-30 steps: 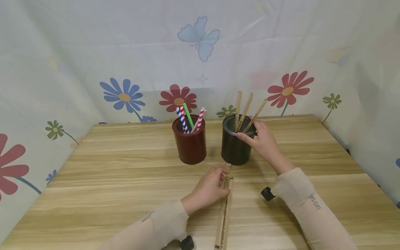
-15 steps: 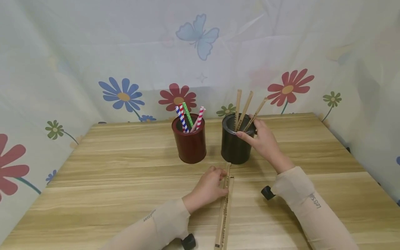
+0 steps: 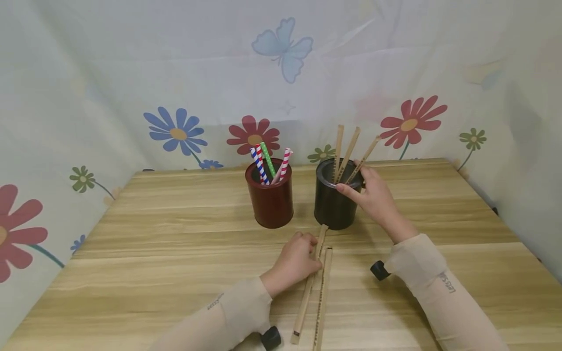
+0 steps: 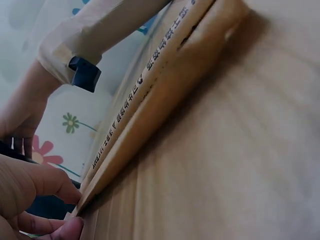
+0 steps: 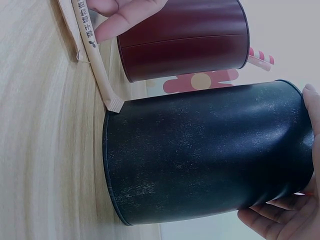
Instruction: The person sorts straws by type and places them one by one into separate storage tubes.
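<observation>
My left hand [image 3: 293, 258] pinches a paper-wrapped straw [image 3: 303, 307] between thumb and fingers near its far end, close over the table. That far end reaches the base of a black cylindrical cup [image 3: 334, 207]. A second wrapped straw [image 3: 322, 304] lies just to the right, at a slight angle to the first. At the cup's rim, my right hand [image 3: 379, 200] grips it, thumb in front and fingers around the right side. Several wrapped straws [image 3: 350, 148] lean inside the cup. Printed characters show on a wrapper [image 4: 135, 100] in the left wrist view.
Left of the black cup stands a dark red cup [image 3: 270, 204] holding several patterned paper straws [image 3: 265, 165], striped and dotted. Behind the wooden table [image 3: 175, 234] hangs a white curtain [image 3: 197, 63] printed with flowers and a butterfly.
The pinched straw has swung, its near end going left, so a gap now shows between it and the second straw. The right hand keeps its hold on the black cup.
</observation>
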The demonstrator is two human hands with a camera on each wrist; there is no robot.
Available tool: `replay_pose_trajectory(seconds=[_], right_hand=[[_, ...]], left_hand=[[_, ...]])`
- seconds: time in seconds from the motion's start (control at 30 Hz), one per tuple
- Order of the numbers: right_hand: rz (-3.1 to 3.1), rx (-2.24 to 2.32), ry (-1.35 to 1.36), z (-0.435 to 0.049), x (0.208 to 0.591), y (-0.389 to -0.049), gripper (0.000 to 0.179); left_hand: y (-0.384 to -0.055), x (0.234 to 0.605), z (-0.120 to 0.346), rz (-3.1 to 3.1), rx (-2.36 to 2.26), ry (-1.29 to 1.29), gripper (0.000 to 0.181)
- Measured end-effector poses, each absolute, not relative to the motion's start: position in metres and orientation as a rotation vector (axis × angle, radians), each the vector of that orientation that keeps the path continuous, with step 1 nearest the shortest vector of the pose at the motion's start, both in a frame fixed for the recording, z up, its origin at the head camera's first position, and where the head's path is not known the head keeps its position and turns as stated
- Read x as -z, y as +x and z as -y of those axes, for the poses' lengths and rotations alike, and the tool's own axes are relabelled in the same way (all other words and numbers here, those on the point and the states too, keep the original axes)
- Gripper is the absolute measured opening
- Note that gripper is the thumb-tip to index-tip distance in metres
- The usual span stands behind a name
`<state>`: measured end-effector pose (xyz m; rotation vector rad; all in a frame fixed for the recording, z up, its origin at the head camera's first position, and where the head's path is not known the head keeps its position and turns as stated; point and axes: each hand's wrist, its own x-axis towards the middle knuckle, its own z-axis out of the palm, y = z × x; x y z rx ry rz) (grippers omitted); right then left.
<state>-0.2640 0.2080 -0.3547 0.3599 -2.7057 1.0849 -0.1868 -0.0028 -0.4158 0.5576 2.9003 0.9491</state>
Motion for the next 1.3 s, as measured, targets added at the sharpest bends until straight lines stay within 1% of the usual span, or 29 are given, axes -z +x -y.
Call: replay_pose_trajectory(seconds=[0.3, 0.43, 0.7, 1.07, 1.3], right_hand=[[2.707, -1.093, 0.351, -0.208, 0.354, -0.263, 0.087], [2.708, -1.099, 0.352, -0.21, 0.354, -0.262, 0.087], [2.69, -1.098, 0.374, -0.209, 0.353, -0.262, 0.086], [2.673, -1.085, 0.386, -0.208, 0.353, -0.262, 0.086], [2.681, -1.1, 0.382, -0.207, 0.353, -0.263, 0.086]], left_hand=[[-0.188, 0.416, 0.003, -2.89, -0.996, 0.528, 0.04], [-0.189, 0.417, 0.004, -2.844, -1.091, 0.52, 0.036], [-0.192, 0.415, 0.007, -2.736, -1.305, 0.534, 0.039], [-0.185, 0.389, 0.011, -2.589, -1.578, 0.572, 0.045], [-0.181, 0.373, 0.014, -2.59, -1.666, 0.68, 0.047]])
